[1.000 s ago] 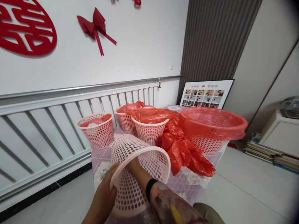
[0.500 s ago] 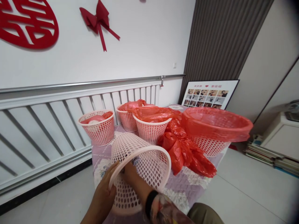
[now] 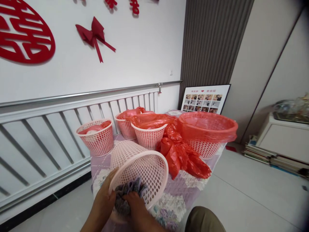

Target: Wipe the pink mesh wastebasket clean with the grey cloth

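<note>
A pale pink perforated plastic basket [image 3: 154, 167] lies tilted on its side at the table's near end, its mouth facing me. My left hand [image 3: 107, 196] is closed on the left part of its rim. Inside the mouth, my right hand [image 3: 136, 204] grips a crumpled grey-purple cloth [image 3: 125, 193] against the lower left wall. Part of the cloth is hidden behind my fingers. Just beyond the basket, loose red plastic bags [image 3: 183, 158] spill over the tablecloth.
Behind stand a left basket [image 3: 100, 141], a back basket [image 3: 127, 127] and a middle basket [image 3: 149, 137], holding red plastic. A red-lined basket [image 3: 205, 145] is at right. The purple floral tablecloth [image 3: 171, 203] covers the table beside a radiator [image 3: 58, 129]. A photo board [image 3: 205, 96] leans behind.
My right hand has drawn back toward the basket's mouth, and the grey-purple cloth now shows in it. My left hand stays on the rim. The view has shifted slightly.
</note>
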Motion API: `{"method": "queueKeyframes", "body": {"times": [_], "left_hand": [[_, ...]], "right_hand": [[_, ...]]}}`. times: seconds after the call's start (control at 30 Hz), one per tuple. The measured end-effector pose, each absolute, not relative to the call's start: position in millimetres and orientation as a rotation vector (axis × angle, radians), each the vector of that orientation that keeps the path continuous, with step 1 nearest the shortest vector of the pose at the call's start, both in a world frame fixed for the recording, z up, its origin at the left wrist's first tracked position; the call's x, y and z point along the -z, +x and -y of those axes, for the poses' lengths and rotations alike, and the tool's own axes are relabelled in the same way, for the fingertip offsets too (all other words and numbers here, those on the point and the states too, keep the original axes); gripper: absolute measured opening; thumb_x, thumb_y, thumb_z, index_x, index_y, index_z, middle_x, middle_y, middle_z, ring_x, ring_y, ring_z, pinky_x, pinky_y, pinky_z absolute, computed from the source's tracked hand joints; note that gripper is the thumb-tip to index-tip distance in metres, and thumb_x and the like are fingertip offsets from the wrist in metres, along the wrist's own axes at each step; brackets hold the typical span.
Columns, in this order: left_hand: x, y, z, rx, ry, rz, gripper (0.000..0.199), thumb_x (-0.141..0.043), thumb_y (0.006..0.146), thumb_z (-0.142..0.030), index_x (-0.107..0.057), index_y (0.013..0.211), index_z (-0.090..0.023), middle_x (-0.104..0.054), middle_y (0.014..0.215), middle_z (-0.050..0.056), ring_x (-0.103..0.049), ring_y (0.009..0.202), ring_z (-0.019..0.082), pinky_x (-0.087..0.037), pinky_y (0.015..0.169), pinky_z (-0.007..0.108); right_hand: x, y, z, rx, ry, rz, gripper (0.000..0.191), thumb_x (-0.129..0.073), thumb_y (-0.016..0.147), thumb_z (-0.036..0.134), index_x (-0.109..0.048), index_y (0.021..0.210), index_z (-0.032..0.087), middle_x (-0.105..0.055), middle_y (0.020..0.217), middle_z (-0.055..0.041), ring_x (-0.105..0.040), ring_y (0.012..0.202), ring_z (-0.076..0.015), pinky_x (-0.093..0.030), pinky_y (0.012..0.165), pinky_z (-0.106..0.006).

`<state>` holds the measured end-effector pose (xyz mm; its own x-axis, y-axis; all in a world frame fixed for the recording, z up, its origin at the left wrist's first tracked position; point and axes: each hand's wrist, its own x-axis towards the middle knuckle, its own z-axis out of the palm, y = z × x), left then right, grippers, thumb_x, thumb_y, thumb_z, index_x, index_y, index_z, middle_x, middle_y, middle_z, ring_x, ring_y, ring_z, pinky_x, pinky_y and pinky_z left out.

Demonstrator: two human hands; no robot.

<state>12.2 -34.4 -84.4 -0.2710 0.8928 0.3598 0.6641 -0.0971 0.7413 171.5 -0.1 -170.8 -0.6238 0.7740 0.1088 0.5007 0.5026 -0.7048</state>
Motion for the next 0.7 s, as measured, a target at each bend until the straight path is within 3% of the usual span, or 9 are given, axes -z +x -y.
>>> {"method": "queueKeyframes", "body": {"times": [0.23, 0.4, 0.53, 0.7], "left_hand": [[78.6, 15.3, 32.3, -1.264, 1.725, -1.956, 0.068, -0.042, 0.070, -0.008, -0.055, 0.137, -0.013, -0.057, 0.144, 0.009, -0.047, 0.139, 0.022, -0.030, 0.121, 0.042], [69.7, 20.4, 33.2, -1.288, 1.722, -1.963, 0.069, -0.045, 0.068, -0.008, -0.057, 0.135, -0.018, -0.062, 0.140, 0.006, -0.051, 0.136, 0.022, -0.032, 0.120, 0.040], [66.7, 21.5, 32.3, -1.319, 1.706, -1.977, 0.068, -0.046, 0.066, -0.010, -0.060, 0.132, -0.019, -0.064, 0.136, 0.004, -0.054, 0.133, 0.022, -0.034, 0.119, 0.039], [66.8, 21.6, 29.7, -1.351, 1.653, -1.966, 0.064, -0.049, 0.068, -0.015, -0.061, 0.130, -0.020, -0.066, 0.135, 0.004, -0.055, 0.132, 0.024, -0.035, 0.118, 0.039]], "right_hand": [[186.6, 174.1, 8.9, -0.959, -1.162, 2.454, 0.057, -0.074, 0.068, 0.016, -0.067, 0.123, 0.029, -0.069, 0.123, -0.0092, -0.058, 0.120, -0.0342, -0.046, 0.102, -0.045], [209.8, 174.0, 12.4, -0.835, -1.203, 2.525, 0.047, -0.066, 0.080, 0.016, -0.067, 0.122, 0.036, -0.070, 0.122, -0.0064, -0.062, 0.118, -0.0346, -0.053, 0.095, -0.049], [233.9, 178.4, 12.5, -0.734, -1.172, 2.488, 0.036, -0.063, 0.087, 0.025, -0.068, 0.116, 0.045, -0.074, 0.115, -0.0027, -0.066, 0.112, -0.0335, -0.057, 0.084, -0.046], [278.3, 181.5, 7.0, -0.594, -1.079, 2.408, 0.030, -0.073, 0.081, 0.041, -0.069, 0.110, 0.048, -0.076, 0.103, 0.0000, -0.070, 0.097, -0.0302, -0.058, 0.069, -0.037]]}}
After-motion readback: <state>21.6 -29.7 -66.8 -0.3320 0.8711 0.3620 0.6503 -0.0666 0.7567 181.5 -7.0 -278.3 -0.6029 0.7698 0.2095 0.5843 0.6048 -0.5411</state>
